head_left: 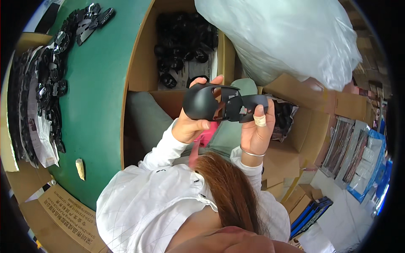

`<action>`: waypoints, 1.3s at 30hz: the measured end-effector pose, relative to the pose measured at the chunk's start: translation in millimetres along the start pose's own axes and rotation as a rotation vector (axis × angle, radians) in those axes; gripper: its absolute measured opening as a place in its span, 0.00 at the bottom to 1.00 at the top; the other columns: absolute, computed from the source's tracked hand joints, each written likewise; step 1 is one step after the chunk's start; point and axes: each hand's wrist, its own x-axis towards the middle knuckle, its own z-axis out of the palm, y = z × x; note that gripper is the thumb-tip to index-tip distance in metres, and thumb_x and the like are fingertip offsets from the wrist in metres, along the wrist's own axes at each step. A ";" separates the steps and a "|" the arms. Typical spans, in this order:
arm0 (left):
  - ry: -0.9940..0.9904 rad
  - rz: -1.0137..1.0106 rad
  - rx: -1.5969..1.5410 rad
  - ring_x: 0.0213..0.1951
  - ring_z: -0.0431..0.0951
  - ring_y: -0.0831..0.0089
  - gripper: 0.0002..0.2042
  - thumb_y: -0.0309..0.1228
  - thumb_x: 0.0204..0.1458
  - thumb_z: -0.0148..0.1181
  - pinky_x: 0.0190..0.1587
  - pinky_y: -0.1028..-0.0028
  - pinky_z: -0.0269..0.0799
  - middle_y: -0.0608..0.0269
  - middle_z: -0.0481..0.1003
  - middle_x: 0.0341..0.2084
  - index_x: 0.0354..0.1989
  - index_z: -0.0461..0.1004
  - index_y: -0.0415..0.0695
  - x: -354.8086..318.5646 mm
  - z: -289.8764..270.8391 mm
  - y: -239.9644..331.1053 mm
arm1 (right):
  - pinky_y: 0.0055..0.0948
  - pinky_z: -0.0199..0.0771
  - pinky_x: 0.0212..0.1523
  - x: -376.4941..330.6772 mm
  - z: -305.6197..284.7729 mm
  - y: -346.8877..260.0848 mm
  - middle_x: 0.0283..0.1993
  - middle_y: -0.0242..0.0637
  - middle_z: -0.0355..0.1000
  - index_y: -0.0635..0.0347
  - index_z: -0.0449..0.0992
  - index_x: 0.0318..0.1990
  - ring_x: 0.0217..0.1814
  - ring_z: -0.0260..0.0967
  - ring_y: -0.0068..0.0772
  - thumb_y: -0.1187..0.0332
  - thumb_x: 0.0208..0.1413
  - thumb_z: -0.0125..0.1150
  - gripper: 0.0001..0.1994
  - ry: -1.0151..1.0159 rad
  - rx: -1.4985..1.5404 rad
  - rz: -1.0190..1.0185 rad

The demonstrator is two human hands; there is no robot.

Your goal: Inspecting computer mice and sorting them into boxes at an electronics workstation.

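Between my two hands is a black plastic computer-mouse shell [200,103], held up over my lap. Its rounded matte end lies toward my left hand [187,126], whose fingers curl behind it with the thumb along its lower edge. At its other end, a curved black piece [255,101] is pinched by my right hand [255,137]. That thumb wears a pale wrap and presses the front face. Openings and small grey patches show in the shell's middle. Whether the two ends are one part or separate parts, I cannot tell.
A cardboard box [141,63] of glossy black parts [181,38] stands ahead. On the left, more black shells [52,84] line the green table [97,97]. A big translucent plastic bag [291,38] bulges at the upper right, above an open carton [312,130].
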 end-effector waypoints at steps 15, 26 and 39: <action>-0.286 0.222 0.485 0.60 0.65 0.50 0.46 0.24 0.24 0.81 0.62 0.54 0.60 0.44 0.65 0.59 0.55 0.56 0.48 -25.0 14.3 17.0 | 0.20 0.66 0.41 -34.7 26.1 -12.8 0.37 0.34 0.69 0.59 0.65 0.36 0.34 0.64 0.25 0.75 0.47 0.70 0.16 0.043 -0.645 -0.333; -0.097 0.077 0.503 0.55 0.69 0.59 0.37 0.23 0.40 0.70 0.58 0.63 0.66 0.49 0.69 0.55 0.61 0.59 0.43 -24.3 17.2 33.6 | 0.30 0.65 0.53 -32.9 3.1 -3.0 0.45 0.35 0.74 0.59 0.78 0.36 0.49 0.65 0.35 0.70 0.39 0.73 0.14 -0.356 -0.690 -0.293; 0.252 -0.015 0.894 0.45 0.72 0.68 0.26 0.17 0.46 0.57 0.49 0.72 0.70 0.56 0.73 0.45 0.58 0.62 0.38 -36.9 30.6 35.3 | 0.39 0.68 0.54 -38.4 29.8 -0.8 0.48 0.39 0.73 0.64 0.80 0.41 0.54 0.65 0.37 0.68 0.41 0.71 0.17 -0.402 -1.100 -0.593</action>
